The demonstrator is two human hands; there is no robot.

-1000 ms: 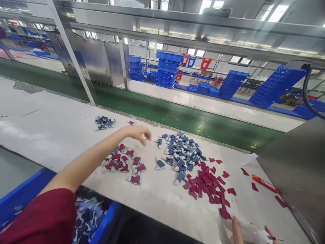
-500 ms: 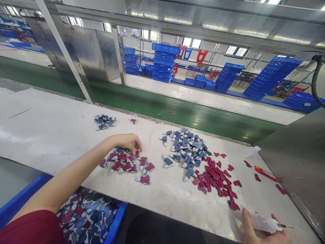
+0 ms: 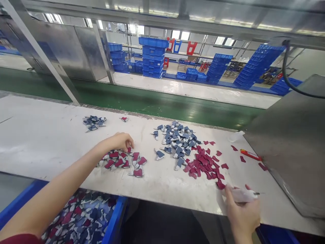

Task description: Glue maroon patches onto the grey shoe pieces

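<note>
My left hand reaches over the table with bent fingers, its fingertips closed on a small maroon-topped piece at the back edge of a pile. That pile is of maroon-and-white pieces. My right hand is wrapped round a white squeeze bottle, which lies nearly level with its thin needle tip pointing right. Just left of the bottle is a heap of loose maroon cut-outs. Behind that heap lie several blue-and-white pieces.
A smaller blue group and a single maroon piece lie farther back. An orange-red cutter rests near the metal panel. Below the table edge stands a blue crate full of pieces. A green belt runs behind.
The view has shifted right and down, so everything sits farther left and higher. My left hand stays at the same piece; the right hand, still holding the bottle, shows more fully.
</note>
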